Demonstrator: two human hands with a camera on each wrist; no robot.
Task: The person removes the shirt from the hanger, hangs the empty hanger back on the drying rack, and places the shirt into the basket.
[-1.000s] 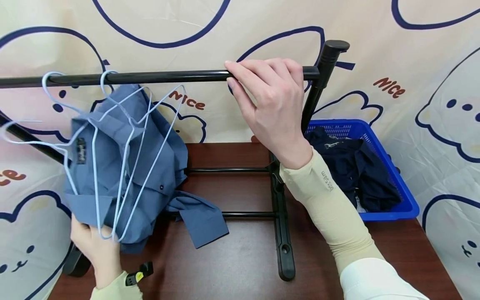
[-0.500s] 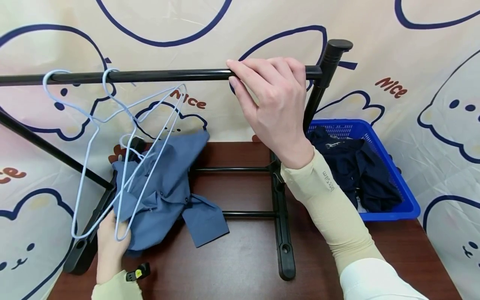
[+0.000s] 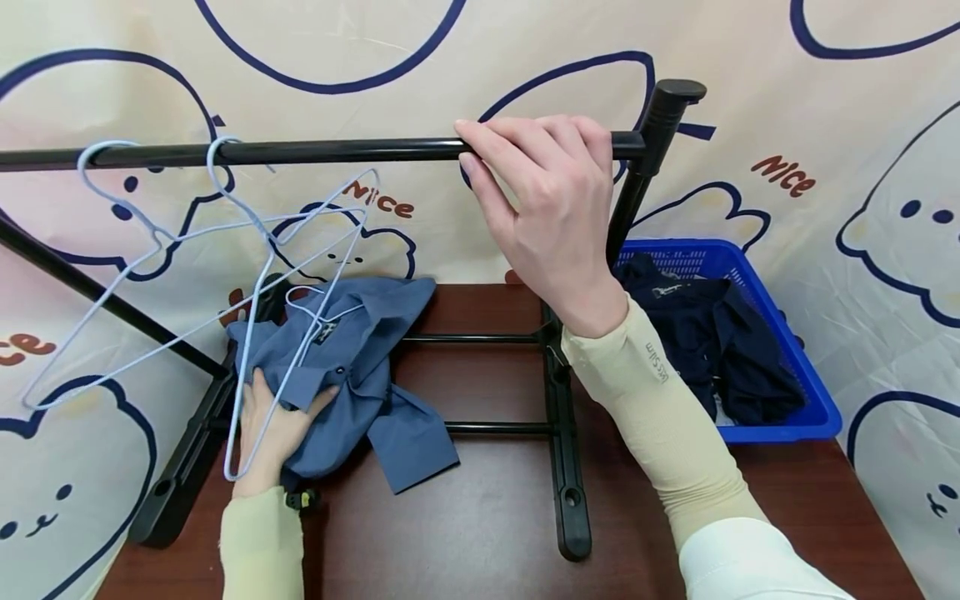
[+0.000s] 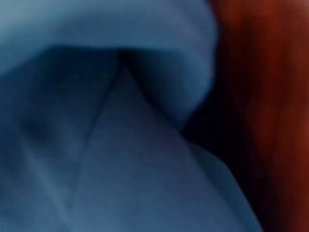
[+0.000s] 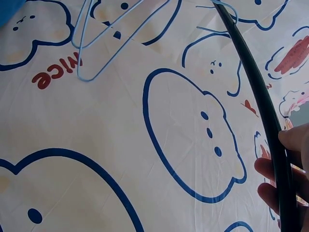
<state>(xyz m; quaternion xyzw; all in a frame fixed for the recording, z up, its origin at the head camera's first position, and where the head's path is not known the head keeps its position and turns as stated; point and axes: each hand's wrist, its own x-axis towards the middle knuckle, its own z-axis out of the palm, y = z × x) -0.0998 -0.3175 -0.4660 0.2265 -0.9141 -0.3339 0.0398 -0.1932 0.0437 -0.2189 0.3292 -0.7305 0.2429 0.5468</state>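
Note:
In the head view, my left hand (image 3: 273, 425) lies on a crumpled blue button-up shirt (image 3: 352, 408) on the brown table. Thumb and forefinger are spread apart on the cloth; a fold hides the other fingers, so their grip is unclear. A light blue wire hanger (image 3: 307, 312) sits at the shirt's collar. Two more such hangers (image 3: 258, 283) hang by their hooks from the black rail (image 3: 345, 152), partly in front of this hand. My right hand (image 3: 543, 208) grips the rail near its right end, thumb and fingers curled round it. Blurred blue cloth (image 4: 130, 154) fills the left wrist view.
A blue plastic basket (image 3: 750, 433) with dark navy clothing (image 3: 705, 333) stands at the right. The rack's black foot (image 3: 566, 467) and crossbars lie on the table (image 3: 450, 517). A patterned cloth backdrop (image 3: 420, 100) rises behind.
The shirt came down from behind the hanging hangers onto the table. My left hand moved right and slightly up over it. The hangers swung apart. My right hand stayed on the rail.

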